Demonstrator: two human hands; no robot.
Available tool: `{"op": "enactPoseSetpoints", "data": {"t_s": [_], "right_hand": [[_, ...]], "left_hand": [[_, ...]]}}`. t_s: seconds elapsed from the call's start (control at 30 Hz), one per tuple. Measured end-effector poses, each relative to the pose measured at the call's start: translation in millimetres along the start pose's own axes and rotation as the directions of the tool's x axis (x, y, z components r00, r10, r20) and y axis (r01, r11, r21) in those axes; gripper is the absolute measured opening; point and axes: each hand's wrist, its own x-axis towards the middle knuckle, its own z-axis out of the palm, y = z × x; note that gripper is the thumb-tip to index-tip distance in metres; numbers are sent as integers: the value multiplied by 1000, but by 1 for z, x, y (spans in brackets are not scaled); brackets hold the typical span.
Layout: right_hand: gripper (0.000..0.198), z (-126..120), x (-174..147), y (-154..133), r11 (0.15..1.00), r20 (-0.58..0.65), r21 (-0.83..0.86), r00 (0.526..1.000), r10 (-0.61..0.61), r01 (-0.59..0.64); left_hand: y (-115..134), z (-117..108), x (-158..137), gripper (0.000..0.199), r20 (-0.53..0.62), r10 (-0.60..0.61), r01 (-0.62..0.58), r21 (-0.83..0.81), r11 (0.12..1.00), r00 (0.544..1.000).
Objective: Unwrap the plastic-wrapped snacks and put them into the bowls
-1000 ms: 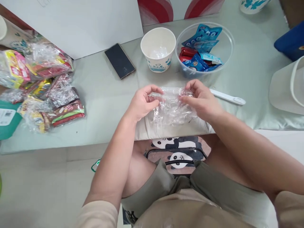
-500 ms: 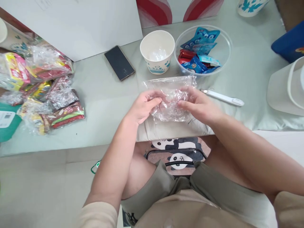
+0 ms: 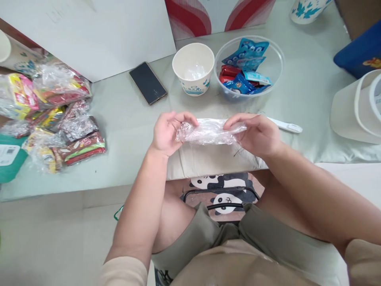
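Note:
A crinkled clear plastic bag (image 3: 208, 131) is stretched sideways between my two hands, just above the near edge of the table. My left hand (image 3: 170, 133) pinches its left end between thumb and fingers. At the other end, my right hand (image 3: 257, 133) grips it with the fingers curled over. Partly behind my right hand lies a white utility knife (image 3: 287, 126). A paper cup (image 3: 194, 85) with blue print stands beyond the bag, with crumpled clear plastic (image 3: 195, 72) inside. To its right is a clear round bowl (image 3: 278, 81) holding blue and red snack packets (image 3: 242, 81).
A phone (image 3: 148, 83) lies left of the cup. Wrapped snacks (image 3: 80, 147) are heaped at the left beside a green container (image 3: 12, 167). A white box (image 3: 119, 35) stands behind; a white bucket (image 3: 347, 115) and a blue object (image 3: 358, 55) are at the right.
The bag was spread out flat on the table. Now its far part is folded toward me and it forms a narrower strip, held at both ends by my hands, which have moved slightly apart.

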Motion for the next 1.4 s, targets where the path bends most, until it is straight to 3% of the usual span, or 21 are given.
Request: {"op": "enactPoseSetpoints", "data": {"t_s": [0.07,0.17,0.23,0.3,0.4,0.47,0.53,0.6,0.67,0.7,0.73,0.8,0.87,0.93,1.03,1.1,1.2,1.3,1.4], "right_hand": [[41,-2,-1,1,983,-6,-183,1000,9,-10],[29,-2,-3,3,859,-30,-512,999,-29,9],[20,0,-5,4,820,-121,-571,985,-127,36],[26,2,-5,3,860,-195,-507,963,-185,63],[43,7,-6,0,895,-69,-445,996,-50,15],[32,11,-7,-1,849,63,-525,991,118,-68],[20,13,-7,-2,795,117,-594,965,235,-121],[17,15,-8,-2,796,115,-590,961,252,-138],[15,16,-8,-2,812,92,-570,971,219,-129],[16,16,-8,-2,816,82,-566,977,197,-117],[16,16,-7,-2,817,70,-567,983,172,-102],[16,16,-7,-1,823,56,-565,993,100,-51],[17,16,-7,0,838,53,-545,998,18,14],[19,16,-7,1,850,54,-522,998,-44,66],[21,12,-7,3,859,45,-505,996,-72,85],[23,8,-7,5,856,-15,-511,995,-100,78],[35,6,-6,8,830,-146,-544,961,-236,122],[49,11,-5,7,802,-97,-576,961,-261,160],[35,21,6,-11,751,-70,-643,965,-253,150]], "left_hand": [[-2,-3,1,25,-25,-15,16,78,997,1000],[-4,-7,0,27,-24,4,0,187,982,1000],[-4,-7,-1,31,-12,18,-15,230,973,1000],[-4,-6,-2,30,16,19,-23,263,965,1000],[-6,-2,-2,28,88,13,-39,307,951,996],[-9,-1,1,30,106,55,-90,354,931,993],[-13,2,3,35,61,185,-192,461,866,981],[-16,7,4,32,-29,404,-299,624,722,914],[-16,14,1,19,-50,595,-359,756,547,802],[-15,18,-2,12,-24,643,-383,786,485,765],[-15,22,-5,7,18,652,-408,793,452,758],[-15,28,-9,9,98,567,-428,763,485,818],[-17,32,-9,26,134,398,-368,709,601,908],[-21,33,-7,41,146,232,-271,634,724,962],[-26,29,1,42,111,164,-198,522,829,980],[-26,27,5,36,55,189,-191,490,850,980],[-20,25,6,32,48,187,-187,488,853,981],[-12,23,4,35,111,142,-178,470,864,984],[-6,18,3,39,94,231,-249,399,882,968]]}}
